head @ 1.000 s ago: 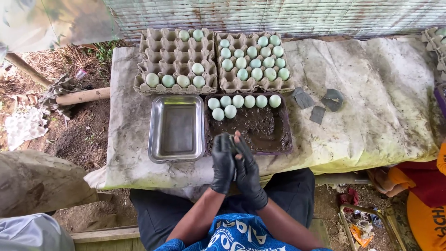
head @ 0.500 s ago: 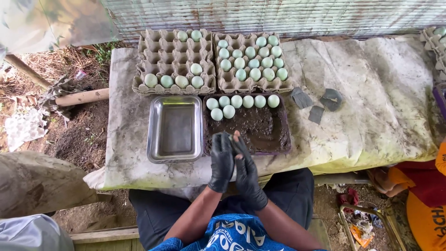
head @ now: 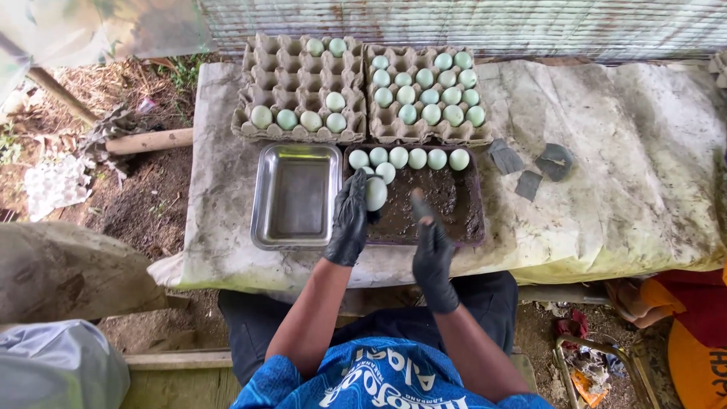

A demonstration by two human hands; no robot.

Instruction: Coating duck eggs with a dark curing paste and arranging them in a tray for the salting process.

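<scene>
**Hands part over the mud tray, one egg lifted**

The left hand (head: 350, 220), in a black glove, is curled around a pale green egg (head: 375, 194) and holds it just above the near left part of the dark tray (head: 475, 227), lower centre of the frame. A second ago both gloved hands were pressed together at the tray's near edge with no egg showing between them; now they have come apart and the egg is out in plain sight, clean on its visible side. The right hand (head: 432, 254) sits a little lower and to the right, fingers drawn together and smeared, with what looks like a dab of the dark mud at the fingertips; whether it grips anything more I cannot tell.

Inside the tray the mud covers the floor, and a row of loose eggs (head: 416, 158) lies along its far edge, uncoated. Just left of it, touching side to side, sits a steel pan (head: 261, 227), nothing in it.

Beyond them, toward the top of the frame, are two cardboard egg trays: the left one (head: 273, 68) mostly vacant with a few eggs, the right one (head: 390, 132) nearly full. Three dark grey scraps (head: 555, 161) lie to the right on the stained cloth (head: 644, 151) covering the bench.
</scene>
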